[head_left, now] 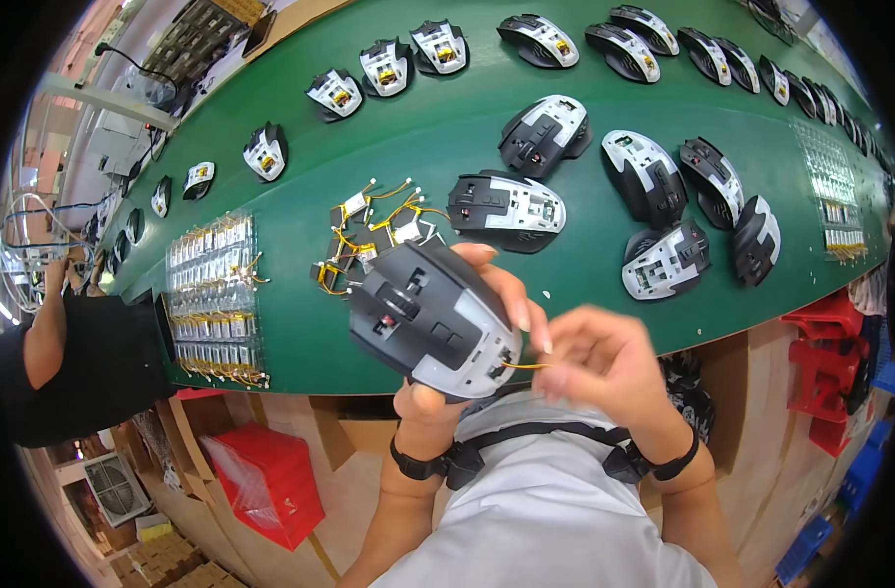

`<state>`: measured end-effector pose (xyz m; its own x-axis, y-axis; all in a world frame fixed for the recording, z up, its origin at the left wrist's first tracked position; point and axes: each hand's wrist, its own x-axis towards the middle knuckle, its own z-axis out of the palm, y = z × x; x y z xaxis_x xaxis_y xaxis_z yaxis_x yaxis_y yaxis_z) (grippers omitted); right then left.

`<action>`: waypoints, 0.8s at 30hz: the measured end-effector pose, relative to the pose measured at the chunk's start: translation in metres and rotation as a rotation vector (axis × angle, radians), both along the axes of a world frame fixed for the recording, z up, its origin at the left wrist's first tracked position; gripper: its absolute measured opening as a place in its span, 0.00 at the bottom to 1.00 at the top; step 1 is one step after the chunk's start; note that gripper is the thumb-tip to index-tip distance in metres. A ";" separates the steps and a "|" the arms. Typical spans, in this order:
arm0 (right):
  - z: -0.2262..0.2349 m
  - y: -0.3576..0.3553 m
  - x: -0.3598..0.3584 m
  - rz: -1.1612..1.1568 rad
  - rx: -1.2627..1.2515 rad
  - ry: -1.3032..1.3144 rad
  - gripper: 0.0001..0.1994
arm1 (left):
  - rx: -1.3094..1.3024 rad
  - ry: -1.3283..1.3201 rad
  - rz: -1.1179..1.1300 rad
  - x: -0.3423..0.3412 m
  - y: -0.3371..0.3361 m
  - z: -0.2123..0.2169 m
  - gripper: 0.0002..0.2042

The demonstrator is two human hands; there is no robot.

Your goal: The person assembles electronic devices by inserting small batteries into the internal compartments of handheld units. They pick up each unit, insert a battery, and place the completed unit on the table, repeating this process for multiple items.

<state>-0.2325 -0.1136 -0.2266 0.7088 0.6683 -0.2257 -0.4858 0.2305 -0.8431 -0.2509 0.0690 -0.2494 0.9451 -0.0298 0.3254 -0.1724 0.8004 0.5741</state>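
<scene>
Above the green workbench's near edge, the left hand grips a black-and-grey mouse shell while the right hand pinches its thin yellow lead; a hard tug could snap the wire or pull it free.

A green bench bears mouse shells, seemingly small wired batteries.

Red bin under the green bench, clear component tray at its edge.
</scene>
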 end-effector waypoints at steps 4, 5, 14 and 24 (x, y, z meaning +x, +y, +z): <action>-0.009 -0.002 0.018 -0.341 0.018 -0.213 0.20 | 0.107 0.176 0.170 0.001 -0.008 0.005 0.50; -0.007 -0.003 0.019 -0.301 0.106 -0.144 0.20 | 0.062 0.143 0.147 0.001 -0.008 0.000 0.48; -0.011 0.012 -0.006 -0.138 0.155 0.088 0.16 | 0.045 0.173 0.350 0.001 -0.014 -0.004 0.43; -0.002 0.001 -0.005 -0.334 0.017 0.029 0.12 | 0.044 0.176 0.317 -0.001 -0.012 -0.005 0.44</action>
